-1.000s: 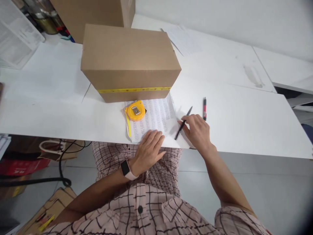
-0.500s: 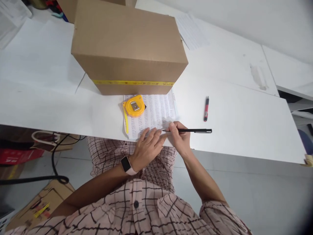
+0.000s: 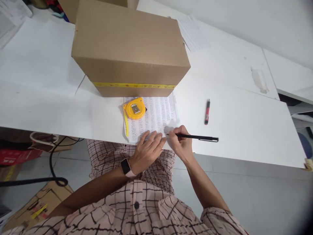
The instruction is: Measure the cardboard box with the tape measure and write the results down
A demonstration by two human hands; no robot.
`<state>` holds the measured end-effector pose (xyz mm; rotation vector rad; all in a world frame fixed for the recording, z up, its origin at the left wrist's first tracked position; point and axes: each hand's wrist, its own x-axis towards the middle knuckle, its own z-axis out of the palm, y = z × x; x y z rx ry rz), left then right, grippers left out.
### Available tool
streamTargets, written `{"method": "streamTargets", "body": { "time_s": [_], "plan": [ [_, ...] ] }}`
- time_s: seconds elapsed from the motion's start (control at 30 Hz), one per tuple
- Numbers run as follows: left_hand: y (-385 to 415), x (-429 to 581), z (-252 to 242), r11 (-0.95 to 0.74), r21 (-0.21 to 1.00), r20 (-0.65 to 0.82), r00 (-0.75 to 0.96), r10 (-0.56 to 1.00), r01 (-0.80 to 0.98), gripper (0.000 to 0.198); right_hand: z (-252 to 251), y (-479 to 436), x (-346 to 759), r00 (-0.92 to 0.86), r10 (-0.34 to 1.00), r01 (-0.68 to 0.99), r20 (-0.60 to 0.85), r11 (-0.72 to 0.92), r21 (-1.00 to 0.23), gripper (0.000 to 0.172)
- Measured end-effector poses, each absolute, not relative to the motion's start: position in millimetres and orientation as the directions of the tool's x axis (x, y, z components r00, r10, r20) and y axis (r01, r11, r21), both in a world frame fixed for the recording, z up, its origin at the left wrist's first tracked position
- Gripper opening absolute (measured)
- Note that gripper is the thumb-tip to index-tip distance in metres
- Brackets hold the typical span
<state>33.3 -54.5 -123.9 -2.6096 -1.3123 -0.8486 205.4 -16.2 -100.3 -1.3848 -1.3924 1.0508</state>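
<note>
My right hand (image 3: 180,144) grips a black pen (image 3: 198,137), its tip resting on the near right corner of a printed sheet (image 3: 156,116). Flat on the sheet's near edge lies my left hand (image 3: 148,150), fingers stretched out, a watch on its wrist. A yellow tape measure (image 3: 134,108) sits on the sheet's left side. Its yellow tape (image 3: 133,85) runs along the front face of a closed cardboard box (image 3: 129,45) just behind the sheet.
A red-and-black marker (image 3: 207,112) lies on the white table (image 3: 244,124) right of the sheet. More papers (image 3: 193,32) lie behind the box. Cables, a bag and flattened cardboard lie on the floor at left.
My right hand picked the black pen up off the table and brought it left to the sheet's corner. My left hand stayed flat on the paper. The view shifted slightly.
</note>
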Motion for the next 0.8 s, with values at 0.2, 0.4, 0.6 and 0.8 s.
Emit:
{"method": "streamTargets", "body": {
  "time_s": [0.2,0.4,0.6,0.8],
  "plan": [
    [-53.9,32.7,-123.7,-0.625,0.144,0.533,0.472,0.702,0.767,0.035,-103.1,-17.2,205.2,0.032,0.999,0.345,0.036,0.023,-0.938,0.023],
    [-53.8,33.0,-125.0,-0.625,0.145,0.549,0.463,0.696,0.767,0.036,-107.2,-17.9,206.5,0.006,0.999,0.399,0.049,0.043,-0.916,0.022],
    [-53.7,33.4,-125.5,-0.626,0.146,0.549,0.464,0.696,0.766,0.036,-107.4,-18.3,206.4,0.01,0.999,0.406,0.038,0.03,-0.914,0.023],
    [-54.1,33.0,-125.4,-0.627,0.15,0.543,0.466,0.698,0.765,0.036,-109.1,-18.1,207.2,0.008,0.999,0.384,0.039,0.033,-0.923,0.022]
  ]
}}
